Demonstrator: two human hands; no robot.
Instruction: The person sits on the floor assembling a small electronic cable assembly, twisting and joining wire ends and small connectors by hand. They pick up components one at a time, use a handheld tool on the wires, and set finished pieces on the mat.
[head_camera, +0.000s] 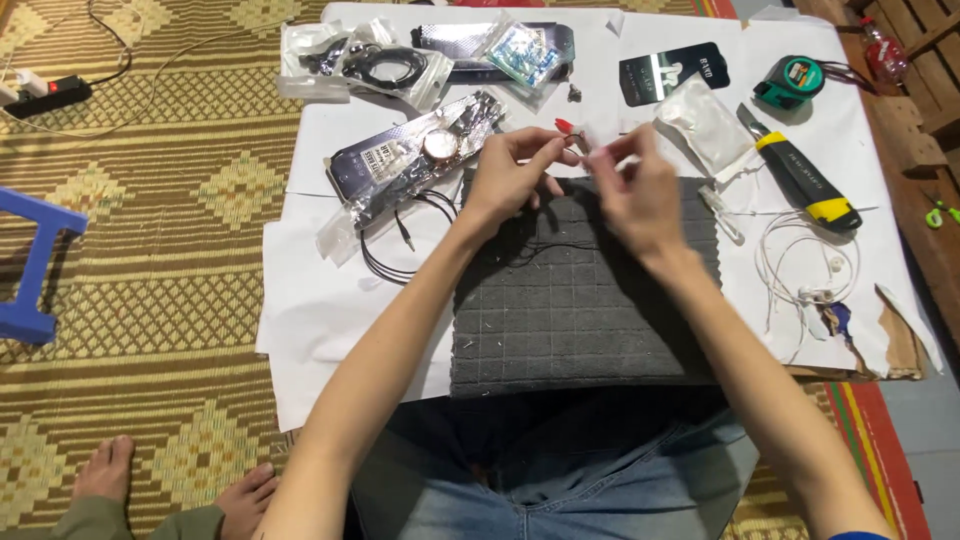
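— Head view first: what are the hands doing?

— Both meet above the far edge of a dark grey quilted pad (585, 300). The left hand (510, 175) has its fingers pinched together on a small red piece (567, 126); the right hand (635, 190) has its fingertips closed just beside it, on something pale and too small to make out.

— Where does that red piece sit in the scene?

— Held in the air between the two hands, over the line where the pad meets the white paper sheets (320, 300) spread on the woven floor mat (150, 280).

— And round about?

— Left of the left hand lies a silvery foil packet (400, 165) with a round coppery disc (440, 146) on it, and a black cable (400, 240) loops out beneath it. Farther off are clear plastic bags (370, 60) holding dark parts. Right of the right hand there is a small white pouch (703, 125), then a yellow and black utility knife (805, 180), a green tape measure (790, 82) and white earphones (810, 270), all on the paper.

— Anything off the paper?

— A power strip (45, 97) at the far left, a blue stool leg (35, 270), and another person's bare feet (175, 485) at the lower left corner, well apart from the hands.
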